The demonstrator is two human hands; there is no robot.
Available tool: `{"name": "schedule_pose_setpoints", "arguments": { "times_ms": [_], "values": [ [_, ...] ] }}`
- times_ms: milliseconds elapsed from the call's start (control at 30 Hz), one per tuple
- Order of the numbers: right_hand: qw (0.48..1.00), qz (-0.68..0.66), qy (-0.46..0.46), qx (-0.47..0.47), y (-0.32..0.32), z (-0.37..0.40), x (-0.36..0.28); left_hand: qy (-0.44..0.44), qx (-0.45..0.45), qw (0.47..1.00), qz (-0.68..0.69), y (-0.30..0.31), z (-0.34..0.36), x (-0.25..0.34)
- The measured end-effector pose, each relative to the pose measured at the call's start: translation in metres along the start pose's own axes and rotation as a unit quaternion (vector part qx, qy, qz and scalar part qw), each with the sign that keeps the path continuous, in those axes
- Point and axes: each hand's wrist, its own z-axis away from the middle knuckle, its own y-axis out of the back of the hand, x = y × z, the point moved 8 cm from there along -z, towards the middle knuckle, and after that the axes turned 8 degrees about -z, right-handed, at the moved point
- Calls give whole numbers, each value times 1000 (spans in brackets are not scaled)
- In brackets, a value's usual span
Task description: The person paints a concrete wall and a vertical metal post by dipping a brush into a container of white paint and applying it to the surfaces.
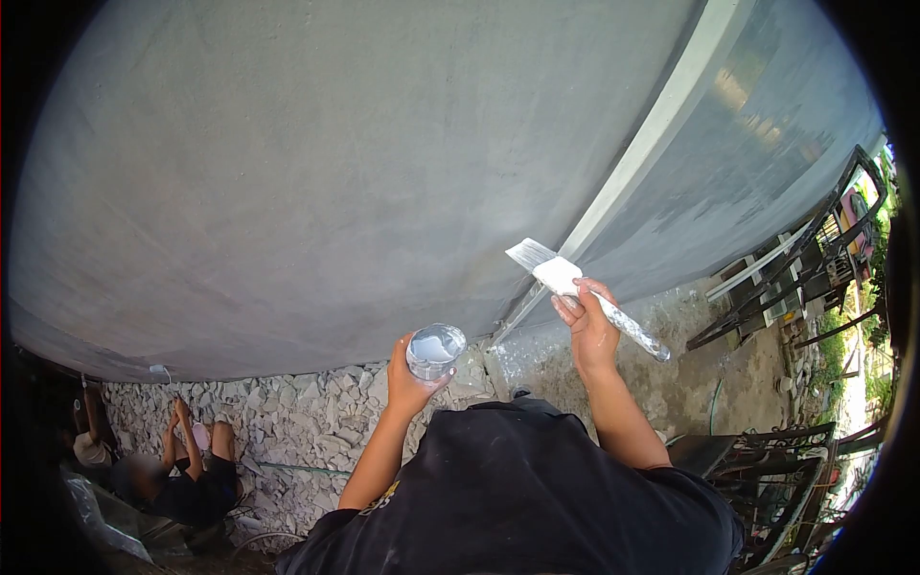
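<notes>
Head view: right hand (586,326) raises paintbrush (575,287) wallward.

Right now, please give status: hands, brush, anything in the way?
Left hand holds paint cup. Right hand grips brush, bristles near wall. Person sits on rubble below left, away from brush.

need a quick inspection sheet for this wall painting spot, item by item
surface: grey wall, white strip running down it; patchy sheen right of the strip
job's things: paintbrush, bristles near the strip; cup of pale paint
clutter: stone rubble at the wall foot; dark metal frames on the right
grips: left hand closed round the cup; right hand closed round the paintbrush handle
cables: thin green line across the rubble, hose or cable unclear
surroundings: another person seated lower left; greenery far right
</notes>
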Motion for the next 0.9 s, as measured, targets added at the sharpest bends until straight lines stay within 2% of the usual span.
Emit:
{"name": "schedule_pose_setpoints", "arguments": {
  "times_ms": [100, 200, 233, 267, 300, 333, 400, 467, 533, 567, 600, 667, 700, 767, 800, 867, 900],
  "values": [
    [999, 24, 14, -18, -7, 1, -8, -3, 1, 1000, 0, -2, -3, -1],
    [992, 85, 26, -89, -30, 1, -31, -2, 6, 1000, -3, -1, -4, 10],
    [933, 261, 145, -201, -64, 11, -55, -5, 6, 1000, 0, 2, -2, 13],
    [817, 419, 258, -299, -96, 27, -67, -8, 5, 1000, 3, 6, -1, 12],
    [777, 460, 270, -335, -110, 28, -71, -9, 13, 1000, 8, 8, -2, 12],
    [772, 461, 273, -342, -119, 25, -81, -18, 9, 1000, 11, 9, -1, 13],
    [692, 526, 252, -426, -142, 25, -90, -25, 14, 999, 18, 10, 0, 16],
    [666, 538, 270, -440, -166, 24, -110, -18, 22, 999, 19, 11, 4, 19],
    [599, 593, 289, -455, -179, 16, -121, -15, 40, 999, 16, 13, 8, 21],
    [590, 626, 245, -448, -188, 11, -133, -14, 48, 999, 9, 13, 9, 22],
    [587, 624, 247, -453, -195, 6, -146, -12, 54, 998, 9, 13, 12, 22],
    [561, 591, 357, -457, -211, 3, -180, -15, 69, 997, 9, 12, 16, 21],
    [559, 588, 359, -461, -219, 4, -197, -14, 74, 997, 8, 11, 17, 20],
    [548, 550, 479, -408, -233, 15, -241, 4, 67, 997, 28, 6, 19, 18],
    [548, 550, 478, -411, -232, 14, -239, 7, 69, 997, 29, 4, 20, 19],
    [413, 580, 602, -362, -233, 34, -227, 19, 78, 997, 12, 2, 25, 19],
    [376, 630, 569, -371, -227, 32, -197, 21, 78, 997, 12, -1, 26, 18]
  ]
}}
